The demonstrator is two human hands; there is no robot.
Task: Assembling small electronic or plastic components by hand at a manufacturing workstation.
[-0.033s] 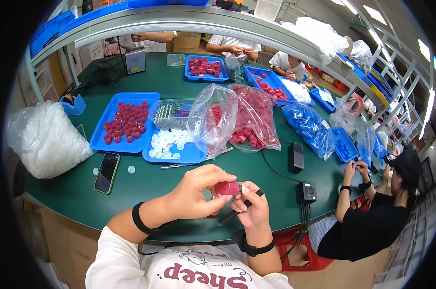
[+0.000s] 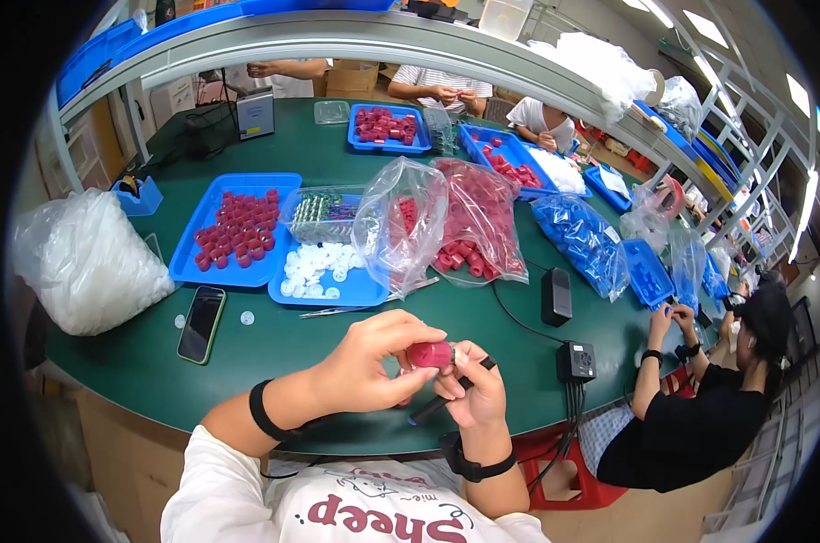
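Close to the table's front edge, my left hand (image 2: 367,358) is closed round a dark red cylindrical plastic part (image 2: 428,354), fingers above and thumb below. At its right end my right hand (image 2: 476,385) pinches a small green-and-whitish piece, mostly covered by the fingertips; whether it sits inside the red part I cannot tell. Across the right palm lies a black pen-like tool (image 2: 456,395) with a blue tip, held by the curled fingers. Another bit of red shows beneath the left hand, mostly hidden.
Beyond my hands stand a blue tray (image 2: 182,264) of red parts, a blue tray (image 2: 363,294) of white discs and a clear bag (image 2: 496,213) of red parts. A phone (image 2: 201,326) lies left; a black box (image 2: 576,360) with cables sits right. A co-worker (image 2: 700,416) works at right.
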